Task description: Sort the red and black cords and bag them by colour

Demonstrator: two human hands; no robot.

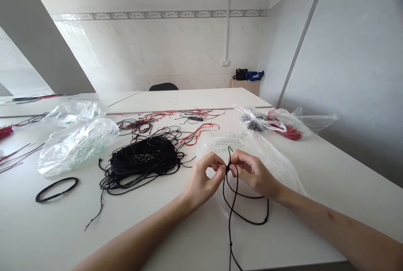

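Between my two hands a black braided cord [231, 208] is bunched at a small knot, with loops hanging below it and one strand running down past the table's front edge. My left hand [204, 176] pinches the knot from the left, thumb against forefinger. On the other side my right hand [252, 172] pinches the cord close by, its fingertips partly hidden behind the strands. A short loop of the cord sticks up above the fingers. Beneath both hands lies a clear plastic bag [280, 157] with green print.
Left of my hands sits a heap of black cords [145, 157]. A black ring [57, 190] and a crumpled plastic bag [75, 136] lie farther left. Red and black strands [138, 124] spread behind. Bagged red cord [288, 130] rests at the right on the white table [340, 174].
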